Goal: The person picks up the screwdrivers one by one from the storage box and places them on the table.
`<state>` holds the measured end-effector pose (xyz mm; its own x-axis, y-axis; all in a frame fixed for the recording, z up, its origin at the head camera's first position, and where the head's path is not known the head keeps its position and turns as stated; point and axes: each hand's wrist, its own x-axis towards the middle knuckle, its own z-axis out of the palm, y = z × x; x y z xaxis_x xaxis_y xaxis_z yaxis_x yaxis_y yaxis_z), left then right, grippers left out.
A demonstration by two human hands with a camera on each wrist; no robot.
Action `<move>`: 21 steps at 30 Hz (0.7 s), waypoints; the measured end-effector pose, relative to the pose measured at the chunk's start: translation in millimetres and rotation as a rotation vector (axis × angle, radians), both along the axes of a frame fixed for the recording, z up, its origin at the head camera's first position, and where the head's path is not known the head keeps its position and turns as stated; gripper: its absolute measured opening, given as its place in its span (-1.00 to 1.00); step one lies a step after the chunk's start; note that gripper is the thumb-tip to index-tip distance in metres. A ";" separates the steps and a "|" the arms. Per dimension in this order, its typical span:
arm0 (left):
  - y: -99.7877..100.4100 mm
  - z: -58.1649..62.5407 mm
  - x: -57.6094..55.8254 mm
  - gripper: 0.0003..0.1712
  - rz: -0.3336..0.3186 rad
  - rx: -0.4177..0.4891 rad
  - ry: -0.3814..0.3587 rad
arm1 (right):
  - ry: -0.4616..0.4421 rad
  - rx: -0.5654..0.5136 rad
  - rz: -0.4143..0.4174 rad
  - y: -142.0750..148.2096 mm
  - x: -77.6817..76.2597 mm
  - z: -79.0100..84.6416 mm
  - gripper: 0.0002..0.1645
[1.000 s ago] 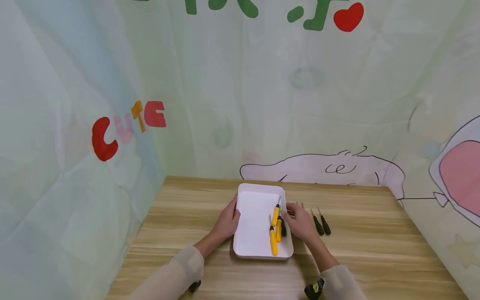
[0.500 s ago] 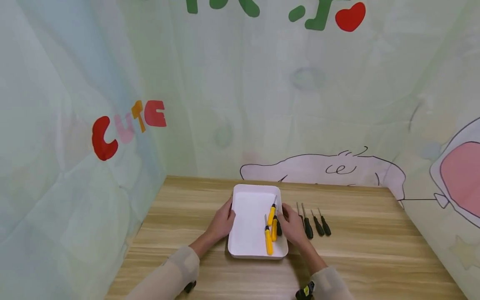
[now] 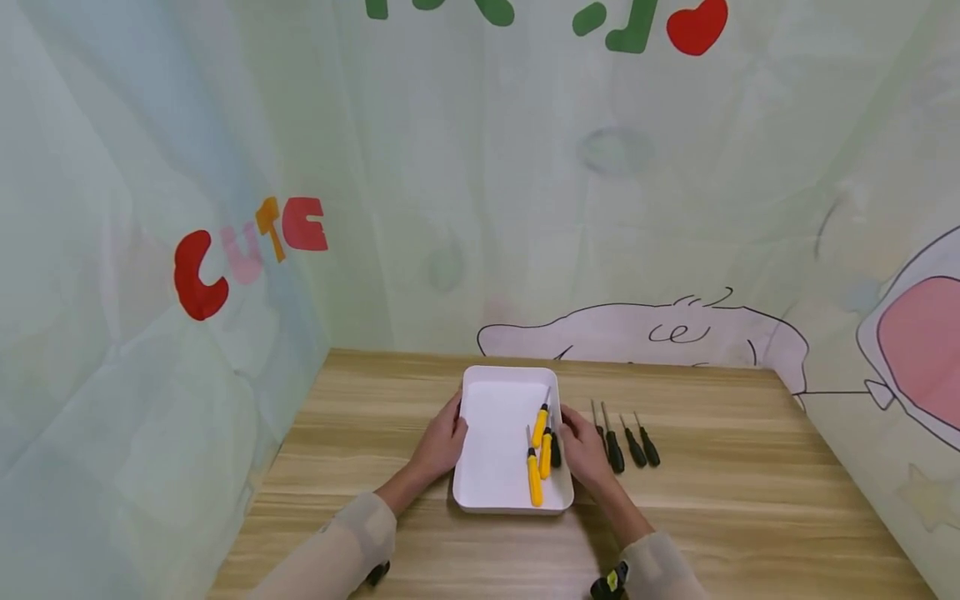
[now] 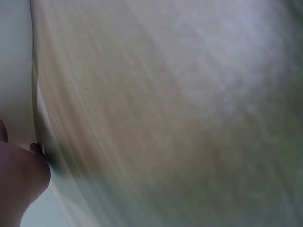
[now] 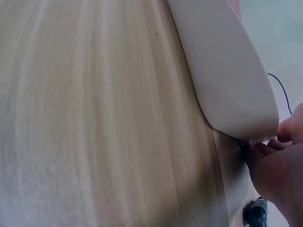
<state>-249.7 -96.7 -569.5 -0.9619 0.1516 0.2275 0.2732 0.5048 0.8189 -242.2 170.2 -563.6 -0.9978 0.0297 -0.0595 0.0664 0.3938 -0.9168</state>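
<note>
A white rectangular tray is held between both hands over the wooden table. My left hand grips its left wall, thumb at the rim; that hand and the tray wall show at the left of the left wrist view. On the opposite side my right hand grips the right wall. In the right wrist view, fingers reach in at the tray's lower edge. Inside, toward the right, lie three yellow-handled screwdrivers and a black-handled screwdriver.
Right of the right hand, several black-handled screwdrivers lie side by side on the wooden table, shafts pointing away. A printed cloth backdrop stands behind the table and along its sides.
Both hands have shifted the tray a little to the left with the screwdrivers in it, mostly in the first half second. More of the black screwdrivers on the table now shows.
</note>
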 end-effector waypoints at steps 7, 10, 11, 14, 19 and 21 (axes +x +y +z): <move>0.2 0.2 1.5 -0.38 0.002 0.013 0.006 | 0.003 -0.013 0.027 1.8 -1.0 -2.2 -0.40; 0.5 0.8 2.3 -0.38 0.011 0.015 0.001 | 0.017 -0.008 0.047 3.1 -0.7 -1.9 -0.40; 0.4 1.3 2.4 -0.38 0.011 0.014 -0.003 | 0.016 -0.007 0.049 3.3 -0.7 -1.8 -0.41; -0.1 2.9 1.8 -0.38 -0.003 0.013 0.000 | 0.017 -0.015 0.050 4.0 -0.7 -1.4 -0.40; -1.2 5.5 -0.4 -0.35 -0.011 -0.047 0.057 | 0.012 -0.007 0.068 5.5 -1.6 -2.0 -0.40; -0.6 7.6 -0.6 -0.32 -0.003 -0.091 0.078 | 0.010 0.002 0.071 6.8 -1.6 -1.7 -0.39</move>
